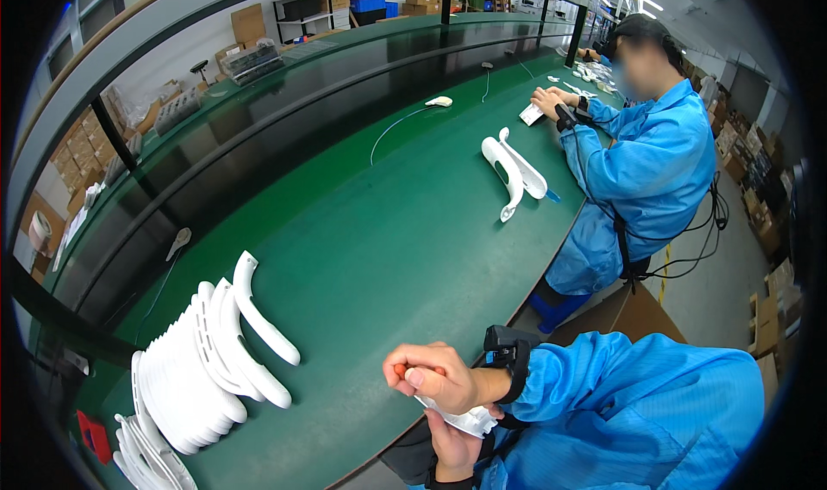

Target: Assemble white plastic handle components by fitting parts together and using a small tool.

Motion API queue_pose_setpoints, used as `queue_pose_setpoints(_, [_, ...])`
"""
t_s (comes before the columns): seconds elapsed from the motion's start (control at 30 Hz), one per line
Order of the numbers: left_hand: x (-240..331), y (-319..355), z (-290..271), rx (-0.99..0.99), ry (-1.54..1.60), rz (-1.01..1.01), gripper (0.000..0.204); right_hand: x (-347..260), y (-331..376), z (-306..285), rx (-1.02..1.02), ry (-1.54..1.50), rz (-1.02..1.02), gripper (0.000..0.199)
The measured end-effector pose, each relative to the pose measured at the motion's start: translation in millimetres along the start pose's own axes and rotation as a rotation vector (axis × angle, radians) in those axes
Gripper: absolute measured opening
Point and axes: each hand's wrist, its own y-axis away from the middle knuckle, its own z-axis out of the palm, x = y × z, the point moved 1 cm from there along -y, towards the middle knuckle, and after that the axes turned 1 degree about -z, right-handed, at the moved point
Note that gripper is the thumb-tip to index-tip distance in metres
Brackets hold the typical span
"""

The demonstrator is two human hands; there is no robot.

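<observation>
My right hand is the upper one, its fingers curled closed around a small orange-red thing that is mostly hidden in the grip. Just below it, my left hand holds a white piece, palm up, near the table's front edge. My right hand partly covers that piece, so its exact shape cannot be made out. Left of my hands, a row of curved white plastic shells stands packed on the green table. One curved shell lies slightly apart at the row's far end.
Two long white plastic parts lie farther right, near a co-worker in a blue coat who handles a white piece. Small white devices on cables, one a pale device, lie along the back. A red object sits at lower left.
</observation>
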Motion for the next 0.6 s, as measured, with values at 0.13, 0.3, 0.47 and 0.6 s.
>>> queue_pose_setpoints(0.13, [-4,0,0,0.035,-0.107,0.031,0.075,-8,-4,0,0.101,-0.207,0.168,0.023])
queue_pose_setpoints(0.3, [-4,0,11,0.052,-0.174,0.093,0.072,-17,1,-11,0.156,-0.137,0.085,0.037])
queue_pose_setpoints(0.47, [-3,2,14,0.142,-0.219,0.093,0.071,-16,7,-14,0.183,-0.180,0.097,0.036])
queue_pose_setpoints(0.6, [-5,2,10,0.135,-0.242,0.094,0.071,-12,7,-12,0.183,-0.190,0.072,0.036])
